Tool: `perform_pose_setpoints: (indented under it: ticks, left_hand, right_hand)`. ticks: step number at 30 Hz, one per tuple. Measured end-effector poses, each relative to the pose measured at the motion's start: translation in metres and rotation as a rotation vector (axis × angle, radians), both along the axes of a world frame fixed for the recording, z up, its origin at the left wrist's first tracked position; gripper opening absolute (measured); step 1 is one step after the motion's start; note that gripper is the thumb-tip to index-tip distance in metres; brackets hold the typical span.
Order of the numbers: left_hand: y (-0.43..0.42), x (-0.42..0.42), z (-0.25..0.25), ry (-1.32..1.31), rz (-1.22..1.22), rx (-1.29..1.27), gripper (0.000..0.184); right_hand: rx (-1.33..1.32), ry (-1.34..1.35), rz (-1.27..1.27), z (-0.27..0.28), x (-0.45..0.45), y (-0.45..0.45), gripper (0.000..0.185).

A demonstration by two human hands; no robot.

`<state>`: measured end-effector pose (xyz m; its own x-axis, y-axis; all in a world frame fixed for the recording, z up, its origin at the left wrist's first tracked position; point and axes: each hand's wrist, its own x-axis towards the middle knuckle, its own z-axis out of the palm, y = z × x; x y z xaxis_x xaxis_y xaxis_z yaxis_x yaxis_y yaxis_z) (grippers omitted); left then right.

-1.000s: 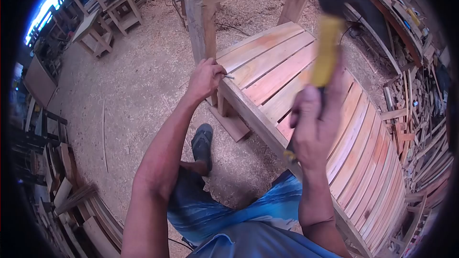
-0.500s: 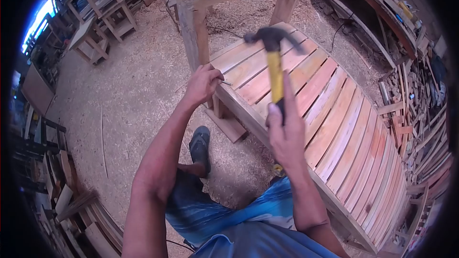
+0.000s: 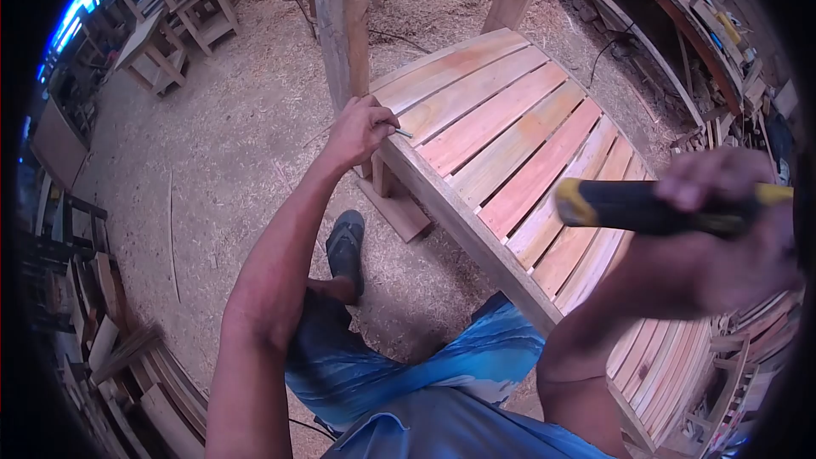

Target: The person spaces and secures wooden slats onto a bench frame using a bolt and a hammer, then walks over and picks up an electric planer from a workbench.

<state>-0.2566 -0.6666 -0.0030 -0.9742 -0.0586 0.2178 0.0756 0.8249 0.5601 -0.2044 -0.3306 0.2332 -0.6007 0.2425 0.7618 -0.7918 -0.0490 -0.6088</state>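
My left hand (image 3: 364,129) pinches a thin nail (image 3: 404,133) at the corner of a slatted wooden bench frame (image 3: 463,211), close to its upright post (image 3: 344,47). The nail lies at a slant, its end sticking out over the side rail. At the right, my right hand (image 3: 731,221) is wrapped round a hammer (image 3: 629,205), raised above the slats (image 3: 510,136). The black and yellow handle end points left. The hammer's head is out of view, and the hand is blurred.
A small wooden chair (image 3: 153,51) stands at the upper left. Scrap wood (image 3: 127,357) is piled at the lower left, with more along the right side. A cluttered workbench (image 3: 697,25) is at the upper right. My foot (image 3: 346,246) is beside the frame.
My right hand has swung the hammer from above the slats out to the right and up towards the camera. My left hand has stayed at the corner with the nail.
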Motion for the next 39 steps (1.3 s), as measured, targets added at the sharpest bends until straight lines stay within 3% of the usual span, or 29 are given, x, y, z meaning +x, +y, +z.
perform_pose_setpoints:
  ticks: [2, 4, 5, 9, 11, 13, 17, 22, 25, 27, 30, 31, 33, 35, 38, 39]
  left_hand:
    - [0.001, 0.001, 0.002, -0.014, 0.001, 0.000, 0.015]
    - [-0.001, 0.003, 0.001, -0.003, -0.009, -0.007, 0.014]
    - [0.000, 0.001, 0.000, 0.011, -0.015, -0.011, 0.014]
    - [0.001, 0.004, -0.006, 0.083, -0.025, -0.011, 0.013]
    - [0.003, 0.004, 0.000, 0.097, -0.033, -0.046, 0.013]
    - [0.003, 0.005, 0.003, 0.148, 0.003, -0.005, 0.013]
    - [-0.015, -0.003, 0.000, 0.126, 0.101, 0.101, 0.015]
    - [-0.015, 0.002, -0.011, 0.082, 0.118, 0.046, 0.015]
    - [-0.015, 0.003, -0.007, 0.051, 0.103, 0.040, 0.014]
    - [-0.017, 0.001, -0.005, 0.028, 0.090, 0.035, 0.014]
    - [-0.017, 0.002, -0.001, 0.020, 0.086, -0.001, 0.015]
    - [-0.016, 0.002, 0.000, 0.045, 0.083, -0.027, 0.015]
    - [-0.014, 0.001, -0.002, 0.065, 0.071, -0.042, 0.013]
    - [-0.016, -0.002, -0.004, 0.057, 0.051, -0.023, 0.012]
    - [-0.004, 0.009, 0.010, 0.118, 0.040, -0.211, 0.018]
    - [0.001, 0.017, 0.009, 0.120, 0.032, -0.275, 0.020]
  right_hand:
    - [0.100, -0.187, -0.136, -0.081, 0.002, -0.020, 0.037]
    - [0.777, -0.616, -0.047, -0.154, 0.013, -0.029, 0.035]
    - [1.133, -0.672, 0.191, -0.178, 0.014, -0.033, 0.073]
    - [0.765, -0.728, 0.224, -0.171, 0.018, -0.033, 0.074]
    - [0.603, -0.747, 0.257, -0.117, 0.013, -0.026, 0.076]
    - [0.449, -0.616, 0.199, -0.074, 0.014, -0.022, 0.076]
    - [0.178, -0.076, 0.151, -0.023, 0.007, -0.011, 0.067]
    - [0.067, 0.092, 0.080, 0.025, 0.014, -0.004, 0.057]
    - [0.029, -0.011, 0.002, 0.048, 0.021, -0.028, 0.070]
    - [0.002, -0.019, -0.038, 0.040, 0.014, -0.039, 0.075]
    - [-0.036, -0.100, 0.009, -0.051, -0.006, -0.051, 0.076]
    - [0.102, -0.354, 0.132, -0.087, 0.000, -0.051, 0.077]
    - [0.747, -0.702, 0.217, -0.153, -0.001, -0.057, 0.074]
    - [0.993, -0.719, 0.329, -0.204, -0.007, -0.060, 0.077]
    - [0.810, -0.886, 0.316, -0.146, -0.003, -0.042, 0.077]
    - [0.711, -0.797, 0.289, -0.144, -0.004, -0.025, 0.073]
